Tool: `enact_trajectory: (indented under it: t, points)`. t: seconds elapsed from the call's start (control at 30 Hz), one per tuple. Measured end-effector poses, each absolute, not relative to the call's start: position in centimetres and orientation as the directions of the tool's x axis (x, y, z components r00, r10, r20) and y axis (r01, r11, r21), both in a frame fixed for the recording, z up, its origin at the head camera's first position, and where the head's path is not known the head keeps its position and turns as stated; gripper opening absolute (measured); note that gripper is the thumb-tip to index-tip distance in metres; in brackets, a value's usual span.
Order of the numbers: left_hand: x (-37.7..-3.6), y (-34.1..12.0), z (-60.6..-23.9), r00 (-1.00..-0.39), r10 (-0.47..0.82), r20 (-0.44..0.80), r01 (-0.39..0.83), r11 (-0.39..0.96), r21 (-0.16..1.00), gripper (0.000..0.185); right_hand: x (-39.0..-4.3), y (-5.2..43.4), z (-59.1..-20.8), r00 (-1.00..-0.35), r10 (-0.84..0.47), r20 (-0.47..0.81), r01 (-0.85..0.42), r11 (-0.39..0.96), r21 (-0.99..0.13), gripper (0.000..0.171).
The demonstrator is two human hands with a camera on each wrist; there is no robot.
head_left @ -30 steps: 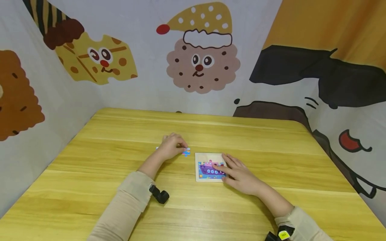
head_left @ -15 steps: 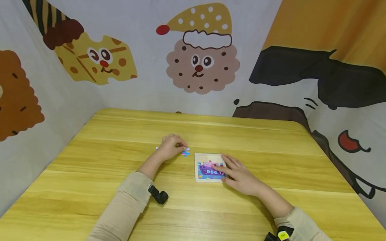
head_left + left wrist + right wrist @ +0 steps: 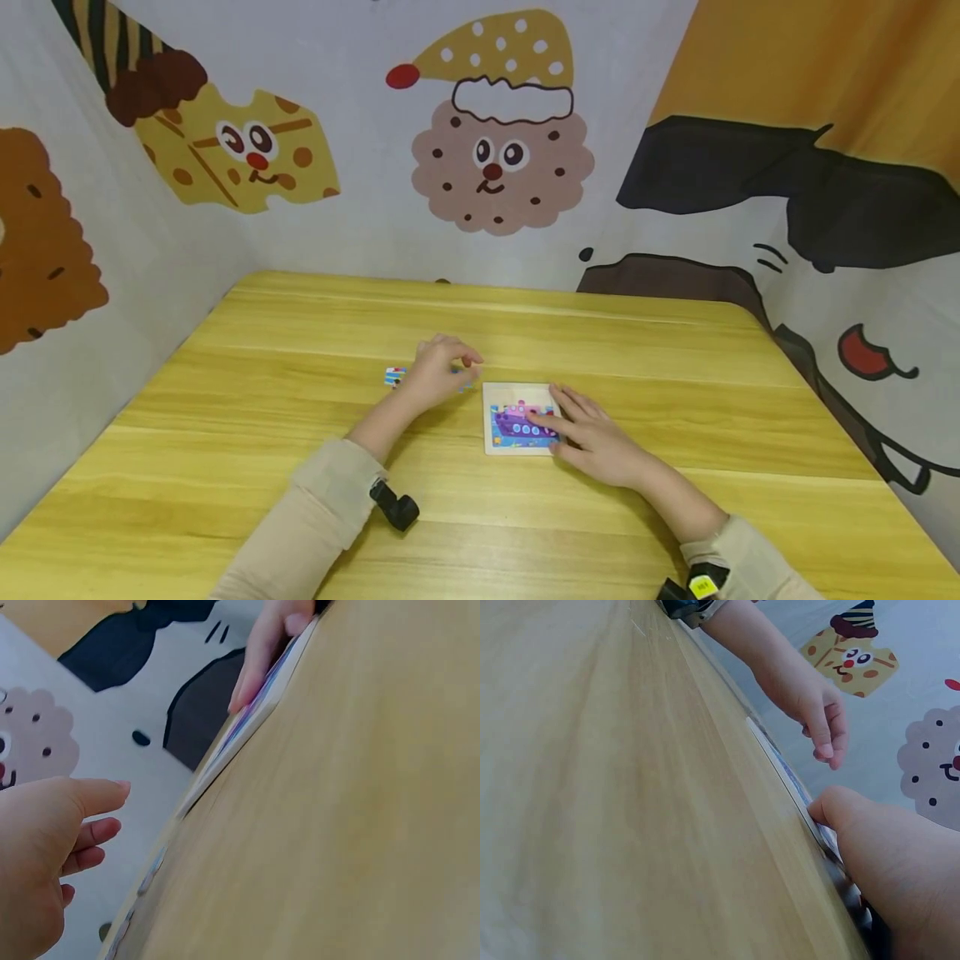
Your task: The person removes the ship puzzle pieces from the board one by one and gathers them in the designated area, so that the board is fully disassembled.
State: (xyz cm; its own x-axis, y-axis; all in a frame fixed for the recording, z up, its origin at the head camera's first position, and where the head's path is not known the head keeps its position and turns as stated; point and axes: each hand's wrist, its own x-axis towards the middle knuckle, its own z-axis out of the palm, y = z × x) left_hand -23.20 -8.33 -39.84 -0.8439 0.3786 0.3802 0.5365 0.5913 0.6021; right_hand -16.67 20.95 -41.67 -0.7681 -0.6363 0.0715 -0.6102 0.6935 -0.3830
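A wooden jigsaw tray [image 3: 498, 389] lies flat on the table, partly filled with a purple and pink ship picture; its top strip shows bare wood. My right hand [image 3: 596, 442] rests on its right side, fingers spread over the picture and the frame. In the right wrist view the thumb [image 3: 829, 806] touches the tray's near edge. Left of the tray, my left hand [image 3: 442, 371] hovers over loose puzzle pieces [image 3: 394, 377], hiding some of them. Its fingers curve loosely, and the left wrist view shows nothing between thumb and fingers [image 3: 101, 796].
The wooden table [image 3: 300, 517] extends around the tray on all sides. Behind it hangs a white cloth [image 3: 360, 233] printed with cartoon food. Black wrist cameras [image 3: 395, 507] sit on both sleeves.
My left hand has lifted off the loose piece it was touching and shifted slightly right, its fingertips parting. More of the left-hand pieces now shows. The right hand stays on the tray.
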Motion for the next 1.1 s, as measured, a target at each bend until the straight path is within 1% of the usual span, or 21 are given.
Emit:
enact_trajectory:
  t: [0.33,0.57,0.73,1.1]
  points:
    - [-21.1,-7.8,-40.2,-0.805,0.476,0.353,0.588,0.563,0.581,0.023,-16.7,20.9,-41.5,-0.766,-0.639,0.071,-0.615,0.695,-0.374,0.044]
    - [-19.8,-8.0,-40.6,-0.790,0.525,0.317,0.607,0.594,0.529,0.031,-16.6,20.9,-41.5,-0.770,-0.635,0.059,-0.608,0.703,-0.369,0.044]
    - [-19.6,-8.0,-41.2,-0.796,0.528,0.298,0.601,0.625,0.499,0.037,-16.6,20.9,-41.5,-0.773,-0.632,0.061,-0.604,0.703,-0.375,0.044]
    - [-19.6,-8.0,-41.5,-0.802,0.517,0.300,0.595,0.639,0.488,0.035,-16.6,20.9,-41.5,-0.770,-0.635,0.066,-0.608,0.698,-0.379,0.043]
